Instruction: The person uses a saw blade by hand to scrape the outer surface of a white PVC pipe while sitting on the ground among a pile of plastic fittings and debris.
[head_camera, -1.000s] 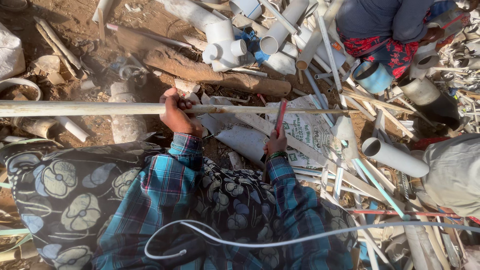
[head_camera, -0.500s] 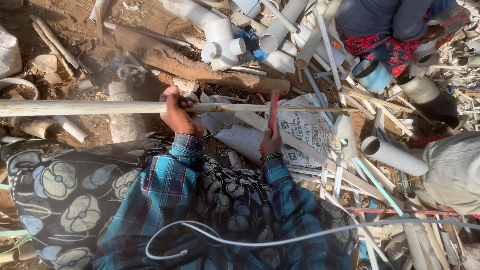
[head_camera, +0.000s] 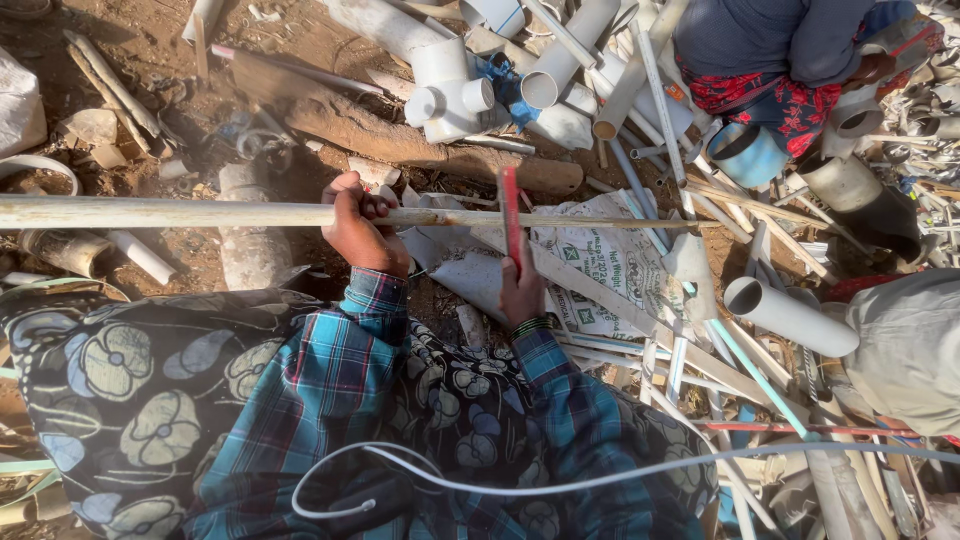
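A long, dirty white plastic pipe (head_camera: 150, 213) runs level across the view from the left edge to past the middle. My left hand (head_camera: 358, 225) is closed around it near its middle. My right hand (head_camera: 521, 285) grips a thin red-handled blade (head_camera: 510, 210), held upright with its upper end against the pipe just right of my left hand. Both arms wear blue plaid sleeves, and a green bangle sits on my right wrist. A dark flowered cloth (head_camera: 120, 380) covers my lap.
A heap of white pipe pieces and fittings (head_camera: 450, 95) lies ahead beside a brown log (head_camera: 400, 145). A printed sack (head_camera: 600, 265) lies under the pipe. Another person (head_camera: 790, 60) crouches at top right with a blue cup (head_camera: 745, 152). Grey pipe (head_camera: 790, 315) and thin strips lie right.
My right hand has shifted slightly right and the red blade now stands more upright against the pipe. My left hand keeps its grip.
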